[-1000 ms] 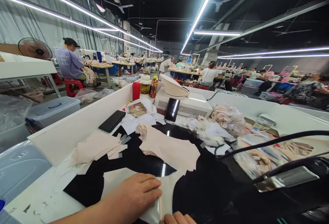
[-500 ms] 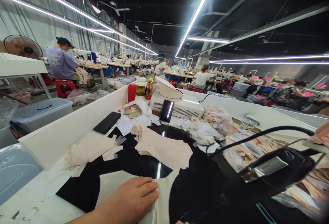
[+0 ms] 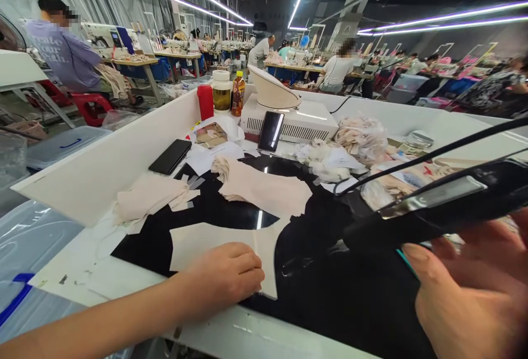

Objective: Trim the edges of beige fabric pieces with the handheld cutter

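The left grip (image 3: pixel 233 274) lies, fingers bent, on a pale cloth (image 3: pixel 210 241) spread over the black sheet (image 3: pixel 350 304) on the white surface (image 3: pixel 93 265); whether it pinches cannot be told. The right grip (image 3: pixel 474 298) is at a black tool (image 3: pixel 412 228), its hold on it unclear.

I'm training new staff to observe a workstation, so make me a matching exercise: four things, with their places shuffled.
Things
1. left hand
2. right hand
3. red container
4. upright phone

Places
A. beside the lidded jar
B. on the pale fabric piece
C. in front of the vented white box
D. close by the black tool

Pairs: 1-B, 2-D, 3-A, 4-C
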{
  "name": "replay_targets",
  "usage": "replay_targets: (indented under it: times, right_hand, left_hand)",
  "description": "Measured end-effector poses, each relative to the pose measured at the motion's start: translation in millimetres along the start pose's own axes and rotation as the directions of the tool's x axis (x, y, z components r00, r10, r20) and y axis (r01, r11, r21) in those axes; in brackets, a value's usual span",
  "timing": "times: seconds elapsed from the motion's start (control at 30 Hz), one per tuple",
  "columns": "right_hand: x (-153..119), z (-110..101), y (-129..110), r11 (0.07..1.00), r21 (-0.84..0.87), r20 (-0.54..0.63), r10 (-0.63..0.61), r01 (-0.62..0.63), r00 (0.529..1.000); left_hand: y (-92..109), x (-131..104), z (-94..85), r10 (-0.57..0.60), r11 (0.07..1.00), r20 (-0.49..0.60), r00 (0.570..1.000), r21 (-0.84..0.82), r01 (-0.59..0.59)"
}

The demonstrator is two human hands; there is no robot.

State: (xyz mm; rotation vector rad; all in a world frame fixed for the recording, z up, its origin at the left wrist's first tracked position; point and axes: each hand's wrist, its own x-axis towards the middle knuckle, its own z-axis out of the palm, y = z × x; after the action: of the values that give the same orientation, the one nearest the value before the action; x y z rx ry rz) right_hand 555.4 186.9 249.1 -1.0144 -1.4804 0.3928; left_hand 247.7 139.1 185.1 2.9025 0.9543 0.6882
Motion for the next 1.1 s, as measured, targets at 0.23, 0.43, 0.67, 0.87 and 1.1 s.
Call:
replay_targets:
  times: [0.23, 0.43, 0.67, 0.87, 1.1]
  right_hand:
    - [32, 48, -14, 0.928, 0.373, -0.137, 0.081, -0.024, 0.987]
    - [24, 69, -30, 0.933, 0.358, -0.197, 0.107, -0.030, 0.975]
    - [-10, 64, -47, 0.851, 0.500, 0.063, 0.153, -0.164, 0.986]
    - [-28, 68, -57, 0.800, 0.563, 0.194, 0.119, -0.210, 0.974]
    - [-34, 73, -56, 0.789, 0.585, 0.190, 0.089, -0.186, 0.978]
  left_hand:
    - [15, 15, 0.9, 0.095, 0.994, 0.055, 0.994, 0.044, -0.098]
    - [18, 19, 1.9, 0.114, 0.989, 0.044, 0.993, 0.090, -0.117]
    - [18, 19, 9.8, -0.075, 0.984, 0.059, 0.995, -0.160, 0.083]
    - [17, 20, 6.9, -0.222, 0.896, 0.073, 0.972, -0.378, 0.233]
    - [16, 18, 12.3, -0.209, 0.902, 0.055, 0.976, -0.375, 0.214]
